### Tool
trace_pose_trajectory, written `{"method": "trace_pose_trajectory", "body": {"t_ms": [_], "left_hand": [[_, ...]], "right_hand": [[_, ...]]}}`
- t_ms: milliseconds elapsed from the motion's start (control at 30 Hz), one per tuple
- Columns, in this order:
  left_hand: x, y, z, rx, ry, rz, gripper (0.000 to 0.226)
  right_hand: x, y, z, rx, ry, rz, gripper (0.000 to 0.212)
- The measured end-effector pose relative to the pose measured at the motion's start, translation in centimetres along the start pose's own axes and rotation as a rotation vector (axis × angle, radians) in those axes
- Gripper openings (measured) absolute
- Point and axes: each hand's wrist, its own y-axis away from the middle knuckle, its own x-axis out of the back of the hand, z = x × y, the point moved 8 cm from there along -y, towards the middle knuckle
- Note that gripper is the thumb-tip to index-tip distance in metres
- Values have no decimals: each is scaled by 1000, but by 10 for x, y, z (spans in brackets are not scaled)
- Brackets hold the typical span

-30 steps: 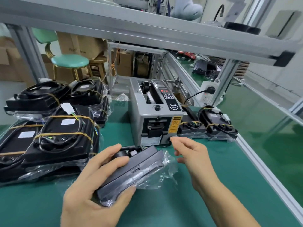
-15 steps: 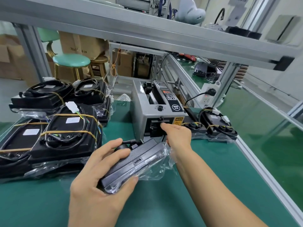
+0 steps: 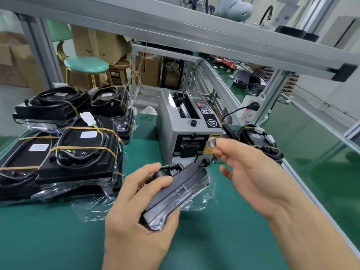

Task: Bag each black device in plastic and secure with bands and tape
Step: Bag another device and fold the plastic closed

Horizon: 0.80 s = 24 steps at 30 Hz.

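Note:
My left hand grips a black device wrapped in a clear plastic bag, held tilted on its edge above the green mat. My right hand is raised just right of it and pinches a small clear piece of tape between thumb and fingertip, in front of the grey tape dispenser. Several bagged devices bound with tan rubber bands lie stacked at the left. Another banded device lies right of the dispenser.
An aluminium frame post and rail run along the table's right edge, with a white power strip behind the dispenser. A shelf beam crosses overhead. A green stool and cardboard boxes stand beyond the table.
My right hand reached to the dispenser's outlet, then drew back to the right holding a piece of tape. My left hand kept its grip on the bagged device.

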Motion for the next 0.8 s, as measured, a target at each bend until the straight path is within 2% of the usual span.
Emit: {"method": "trace_pose_trajectory", "body": {"t_ms": [67,133,200,500,800], "left_hand": [[-4,2,1,-6,-3,17,35],[-7,4,3,-3,2,31,36],[-8,6,3,10,18,43,38],[-9,9,4,41,30,80,37],[-9,9,4,58,48,85,36]], "right_hand": [[-12,23,-2,44,104,-67,25],[-21,32,7,52,114,-101,13],[-21,32,19,30,130,-81,6],[-22,31,32,-20,74,-64,11],[-24,31,28,-25,130,-42,10]]}}
